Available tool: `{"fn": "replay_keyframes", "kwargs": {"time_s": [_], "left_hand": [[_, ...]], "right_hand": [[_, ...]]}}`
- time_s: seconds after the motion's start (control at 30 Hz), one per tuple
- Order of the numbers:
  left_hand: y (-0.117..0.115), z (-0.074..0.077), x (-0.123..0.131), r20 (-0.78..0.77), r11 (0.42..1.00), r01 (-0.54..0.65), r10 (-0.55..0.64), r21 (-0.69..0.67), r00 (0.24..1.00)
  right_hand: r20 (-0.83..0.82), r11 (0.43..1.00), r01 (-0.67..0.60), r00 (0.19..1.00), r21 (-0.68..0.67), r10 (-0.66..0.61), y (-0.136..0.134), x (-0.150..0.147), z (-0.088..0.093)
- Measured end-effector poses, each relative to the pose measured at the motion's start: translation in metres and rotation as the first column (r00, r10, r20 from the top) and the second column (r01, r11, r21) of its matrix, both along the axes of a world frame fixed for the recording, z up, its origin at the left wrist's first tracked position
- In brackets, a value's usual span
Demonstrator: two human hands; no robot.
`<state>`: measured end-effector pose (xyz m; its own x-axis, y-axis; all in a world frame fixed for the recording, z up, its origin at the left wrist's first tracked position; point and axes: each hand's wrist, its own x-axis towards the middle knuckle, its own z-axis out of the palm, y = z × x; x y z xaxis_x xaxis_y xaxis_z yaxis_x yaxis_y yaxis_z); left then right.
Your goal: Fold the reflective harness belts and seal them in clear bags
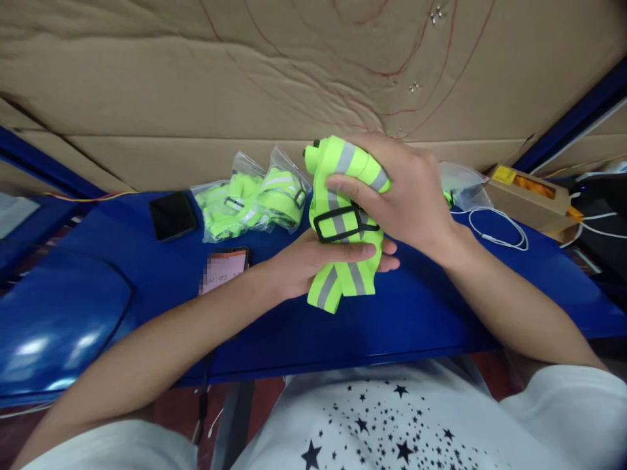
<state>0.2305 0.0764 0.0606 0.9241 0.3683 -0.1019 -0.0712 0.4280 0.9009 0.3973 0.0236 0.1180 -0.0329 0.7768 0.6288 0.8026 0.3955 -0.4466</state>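
A neon yellow-green reflective strap bundle [343, 156] with grey stripes and black buckles is held above the blue table [294, 333]. My left hand [313, 261] supports it from below, its thumb lying across the front and its fingertips showing at the right. From the upper right, my right hand [401, 189] wraps over the folded straps, its thumb pressed on the front. Two short strap ends hang beneath my left thumb. Behind and to the left, more such straps lie in clear plastic bags [281, 192].
A black phone [173, 215] lies at the left, and a lit phone [225, 269] is nearer me. On the right are another clear bag [465, 183], a coiled white cable [499, 228] and a cardboard box [529, 199]. Cardboard [196, 98] stands behind the table.
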Motion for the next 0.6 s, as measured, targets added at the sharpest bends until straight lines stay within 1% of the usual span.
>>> {"fn": "replay_keyframes", "kwargs": {"time_s": [0.03,0.07,0.1,0.13,0.17,0.2,0.23,0.27,0.3,0.33,0.37,0.5,0.6], "left_hand": [[0.002,0.002,-0.001,0.001,0.998,-0.004,0.004,0.055,1.000],[0.005,0.005,-0.002,0.003,0.989,-0.009,0.009,0.147,1.000],[0.010,0.009,-0.004,0.004,0.965,-0.009,0.008,0.264,1.000],[0.015,0.013,-0.006,0.001,0.923,-0.001,0.001,0.386,1.000],[0.020,0.017,-0.008,-0.009,0.870,0.017,-0.015,0.493,1.000],[0.025,0.021,-0.010,-0.025,0.818,0.038,-0.029,0.573,0.999],[0.028,0.024,-0.012,-0.044,0.782,0.058,-0.040,0.621,0.998],[0.029,0.026,-0.014,-0.058,0.764,0.075,-0.049,0.641,0.997],[0.029,0.027,-0.015,-0.069,0.760,0.089,-0.058,0.644,0.996],[0.028,0.028,-0.016,-0.071,0.765,0.090,-0.058,0.637,0.996],[0.026,0.028,-0.016,-0.067,0.775,0.084,-0.054,0.626,0.996],[0.020,0.026,-0.017,-0.051,0.814,0.081,-0.064,0.575,0.997],[0.020,0.025,-0.017,-0.055,0.838,0.095,-0.078,0.538,0.995]], "right_hand": [[-0.025,1.000,-0.001,1.000,-0.013,0.001,-0.002,0.000,0.002],[-0.070,0.999,-0.006,0.998,-0.041,0.003,-0.003,0.001,0.004],[-0.134,0.996,-0.019,0.991,-0.082,0.008,-0.005,0.002,0.005],[-0.215,0.989,-0.050,0.976,-0.137,0.019,-0.005,0.004,0.007],[-0.312,0.975,-0.107,0.949,-0.197,0.041,-0.004,0.006,0.007],[-0.418,0.949,-0.189,0.906,-0.251,0.069,-0.003,0.008,0.008],[-0.522,0.915,-0.282,0.848,-0.287,0.097,-0.001,0.010,0.007],[-0.609,0.880,-0.367,0.784,-0.302,0.118,0.001,0.011,0.006],[-0.672,0.847,-0.430,0.730,-0.311,0.124,0.003,0.012,0.005],[-0.709,0.818,-0.471,0.696,-0.330,0.115,0.005,0.012,0.004],[-0.726,0.793,-0.492,0.681,-0.360,0.093,0.006,0.011,0.004],[-0.733,0.702,-0.516,0.680,-0.490,-0.012,0.008,0.005,-0.001],[-0.790,0.604,-0.632,0.614,-0.487,0.006,0.011,0.001,-0.009]]}}
